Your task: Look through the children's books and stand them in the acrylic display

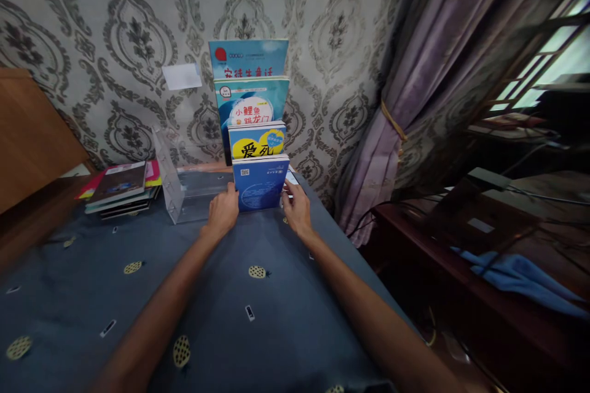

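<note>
A dark blue book (260, 187) with a small square code on its cover stands upright at the front of a row of books. My left hand (224, 210) grips its left edge, and my right hand (297, 207) has its fingers curled at the right edge. Behind it rise a yellow and blue book (255, 144), a teal book (251, 101) with a white oval title, and a taller light blue book (249, 56) at the back. To the left of the row is a clear acrylic rack (171, 187); its right part is hidden behind the books.
A pile of books (120, 187) lies flat left of the rack, beside a brown wooden panel (34, 135). Patterned wallpaper with a white paper (182, 76) is behind. At right are a tied purple curtain (385, 135) and a dark red table (428, 245) with cables and a blue cloth (525, 276).
</note>
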{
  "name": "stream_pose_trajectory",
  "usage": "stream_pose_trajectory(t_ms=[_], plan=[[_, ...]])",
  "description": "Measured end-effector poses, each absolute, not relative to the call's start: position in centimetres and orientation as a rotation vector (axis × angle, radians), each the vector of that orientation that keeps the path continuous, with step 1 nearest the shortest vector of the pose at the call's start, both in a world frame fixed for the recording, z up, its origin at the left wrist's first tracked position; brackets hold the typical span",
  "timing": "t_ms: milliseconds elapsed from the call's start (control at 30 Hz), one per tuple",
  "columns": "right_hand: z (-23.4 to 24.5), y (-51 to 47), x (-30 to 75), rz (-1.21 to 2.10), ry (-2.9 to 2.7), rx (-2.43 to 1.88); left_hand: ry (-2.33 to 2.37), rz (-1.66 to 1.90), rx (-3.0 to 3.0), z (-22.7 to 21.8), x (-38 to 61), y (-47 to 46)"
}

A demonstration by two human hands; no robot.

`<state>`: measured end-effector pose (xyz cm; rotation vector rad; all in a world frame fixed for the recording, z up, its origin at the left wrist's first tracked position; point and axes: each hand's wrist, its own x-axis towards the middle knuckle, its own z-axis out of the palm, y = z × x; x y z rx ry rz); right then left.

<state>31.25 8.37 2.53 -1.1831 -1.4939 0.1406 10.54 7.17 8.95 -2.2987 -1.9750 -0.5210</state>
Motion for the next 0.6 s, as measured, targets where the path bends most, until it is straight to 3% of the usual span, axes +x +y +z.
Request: stream_pose_trajectory(t_ms=[400,600], plan=[[2.2,8.2,31.2,0.127,-1.497,-1.213,-1.879,-0.691,-2.359,8.1,9.4,7.0],[1.4,7.1,30.2,0.127,-1.443,-1.274,-1.687,-0.764,-2.267,6.7,3.7,6.5]])
